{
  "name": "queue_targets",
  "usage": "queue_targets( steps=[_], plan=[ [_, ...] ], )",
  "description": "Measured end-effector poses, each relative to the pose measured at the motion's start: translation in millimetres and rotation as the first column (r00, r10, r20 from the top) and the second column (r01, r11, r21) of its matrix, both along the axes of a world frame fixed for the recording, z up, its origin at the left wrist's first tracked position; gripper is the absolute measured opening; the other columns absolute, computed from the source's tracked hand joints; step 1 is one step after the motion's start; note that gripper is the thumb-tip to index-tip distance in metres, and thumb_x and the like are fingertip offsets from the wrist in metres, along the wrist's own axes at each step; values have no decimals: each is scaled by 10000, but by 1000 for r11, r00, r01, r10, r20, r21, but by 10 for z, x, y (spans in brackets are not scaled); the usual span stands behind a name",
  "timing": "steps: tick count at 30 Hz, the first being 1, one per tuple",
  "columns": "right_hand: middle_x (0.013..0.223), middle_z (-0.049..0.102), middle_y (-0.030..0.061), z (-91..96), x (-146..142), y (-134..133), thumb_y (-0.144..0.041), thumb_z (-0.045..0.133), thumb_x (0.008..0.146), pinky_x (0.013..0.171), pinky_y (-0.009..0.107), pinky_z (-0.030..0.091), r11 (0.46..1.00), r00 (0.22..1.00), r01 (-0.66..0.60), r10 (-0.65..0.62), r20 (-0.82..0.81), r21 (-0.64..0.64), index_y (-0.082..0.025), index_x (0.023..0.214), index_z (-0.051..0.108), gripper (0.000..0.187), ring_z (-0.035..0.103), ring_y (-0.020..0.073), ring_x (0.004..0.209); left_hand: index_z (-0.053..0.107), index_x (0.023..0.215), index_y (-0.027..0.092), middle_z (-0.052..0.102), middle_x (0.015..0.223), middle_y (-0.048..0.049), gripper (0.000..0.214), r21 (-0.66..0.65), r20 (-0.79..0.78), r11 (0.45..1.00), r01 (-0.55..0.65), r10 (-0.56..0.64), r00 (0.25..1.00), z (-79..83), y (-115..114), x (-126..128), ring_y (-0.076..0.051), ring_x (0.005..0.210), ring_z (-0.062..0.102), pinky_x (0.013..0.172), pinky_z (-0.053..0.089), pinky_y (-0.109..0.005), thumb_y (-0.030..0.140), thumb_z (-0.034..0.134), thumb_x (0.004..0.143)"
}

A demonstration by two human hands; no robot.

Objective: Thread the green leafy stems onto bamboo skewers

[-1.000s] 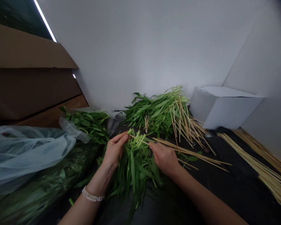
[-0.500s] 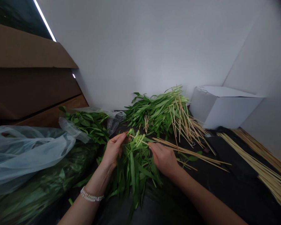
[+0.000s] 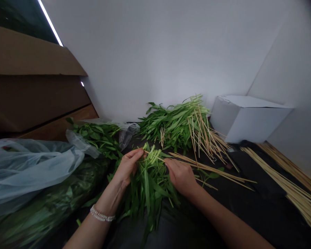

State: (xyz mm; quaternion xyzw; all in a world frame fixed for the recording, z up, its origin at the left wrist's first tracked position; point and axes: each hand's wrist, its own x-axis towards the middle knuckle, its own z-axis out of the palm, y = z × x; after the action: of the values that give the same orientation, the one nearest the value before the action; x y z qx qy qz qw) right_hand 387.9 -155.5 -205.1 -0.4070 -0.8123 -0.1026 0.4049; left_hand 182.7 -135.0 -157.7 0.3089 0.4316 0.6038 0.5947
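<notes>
My right hand (image 3: 182,174) is closed around a thin bamboo skewer (image 3: 160,159), which points left. Several cut green stems (image 3: 153,155) sit side by side on that skewer, and their long leaves (image 3: 147,190) hang down over the dark surface. At the skewer's far end, my left hand (image 3: 129,166) pinches a leafy green stem (image 3: 144,146) between thumb and fingertips. The fingers' exact hold there is partly hidden. A beaded bracelet (image 3: 102,215) circles my left wrist.
Behind my hands lies a heap of skewered greens (image 3: 171,121). Loose skewers (image 3: 215,169) lie to the right, with more skewer bundles (image 3: 287,186) beyond. A white box (image 3: 251,117) stands at the back right. Plastic bags (image 3: 33,169) of greens and a cardboard box (image 3: 36,58) fill the left.
My left fingertips have edged slightly right, closer to the stems on the skewer. My right hand and the hanging leaves look almost unchanged.
</notes>
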Motion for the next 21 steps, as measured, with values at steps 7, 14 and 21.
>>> queue_targets(
  steps=[7,14,21],
  plan=[
    [797,679,62,-5,-6,4,-142,392,948,641,248,476,1000,1000,2,-2,-2,-20,-148,1075,636,275,646,160,712,745,781,133,740,698,-51,358,-15,-39,1000,-23,22,999,-10,-18,37,-141,607,657,624,523,-255,283,901,495],
    [838,690,70,-1,-12,6,-144,402,957,671,256,484,1000,999,-22,21,-28,-7,-133,1078,639,267,659,166,742,742,753,135,739,699,-47,347,11,-54,1000,-9,9,999,-42,-18,37,-141,612,658,647,520,-258,299,903,494],
    [861,696,73,41,0,2,-162,389,970,715,256,492,999,998,-32,31,-47,-18,-135,1073,641,273,668,168,789,750,804,151,741,728,-34,366,53,-156,999,10,-2,988,-19,-37,34,-139,646,653,688,507,-252,376,876,543]
  ],
)
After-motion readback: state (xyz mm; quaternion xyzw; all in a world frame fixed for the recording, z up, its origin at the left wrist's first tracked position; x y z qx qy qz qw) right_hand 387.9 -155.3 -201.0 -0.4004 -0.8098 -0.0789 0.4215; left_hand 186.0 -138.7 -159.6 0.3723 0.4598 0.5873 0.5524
